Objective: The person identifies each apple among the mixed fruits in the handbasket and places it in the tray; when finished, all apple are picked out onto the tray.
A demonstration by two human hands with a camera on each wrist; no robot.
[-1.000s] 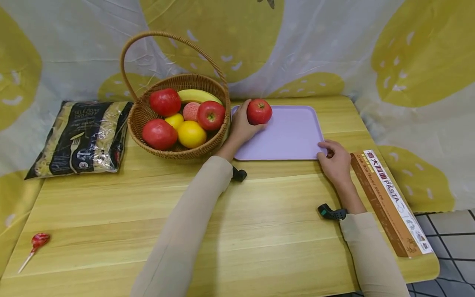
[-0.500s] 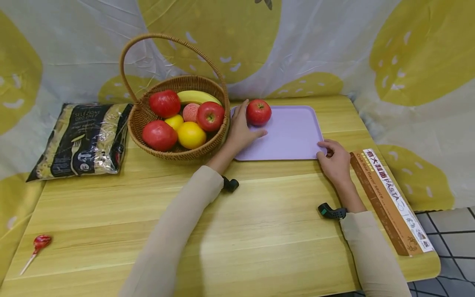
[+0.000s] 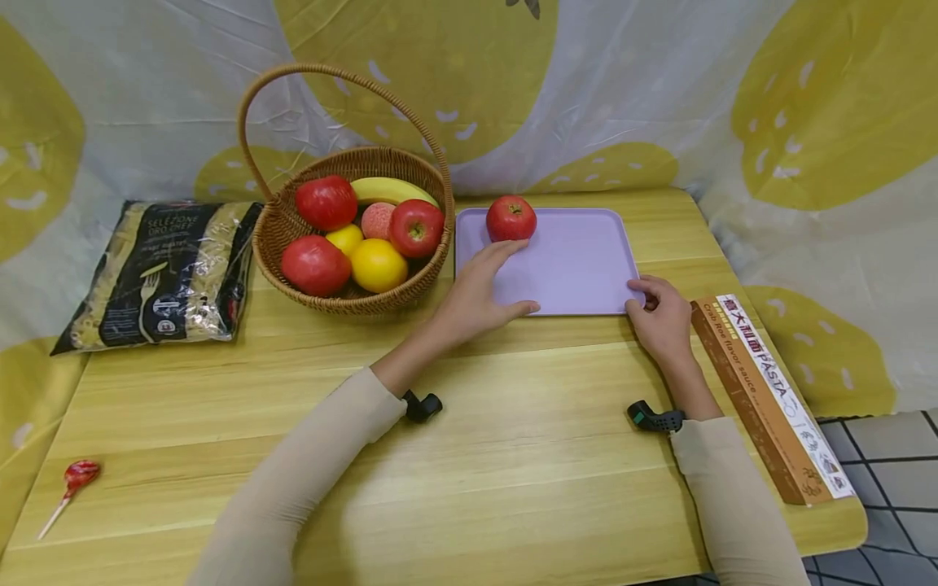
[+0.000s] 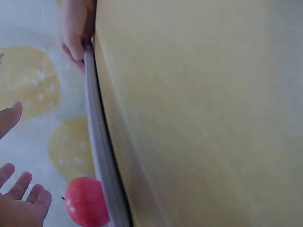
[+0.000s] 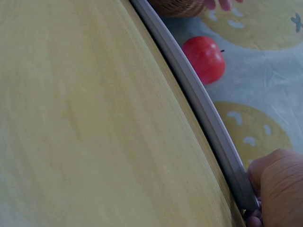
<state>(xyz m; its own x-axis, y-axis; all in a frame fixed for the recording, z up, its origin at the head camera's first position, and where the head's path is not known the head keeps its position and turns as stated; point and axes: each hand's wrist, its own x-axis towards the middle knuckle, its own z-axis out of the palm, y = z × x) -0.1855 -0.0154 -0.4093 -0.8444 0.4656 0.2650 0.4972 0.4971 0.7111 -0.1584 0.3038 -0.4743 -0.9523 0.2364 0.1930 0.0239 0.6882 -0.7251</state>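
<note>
Head view: desk [image 3: 550,456] is topped w/ a lilac tray [image 3: 579,268], pinched at its near R corner by R hand [image 3: 661,316]. L hand [image 3: 476,299] is spread wide by tray's near L part. Red apple [image 3: 511,218] is set toward tray's back L, just beyond L hand; a gap's shown in wrist views. It's round, glossy, w/ short dark stem [image 5: 222,50].

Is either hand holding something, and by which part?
The right hand pinches the purple tray at its near right corner; the left hand holds nothing.
</note>
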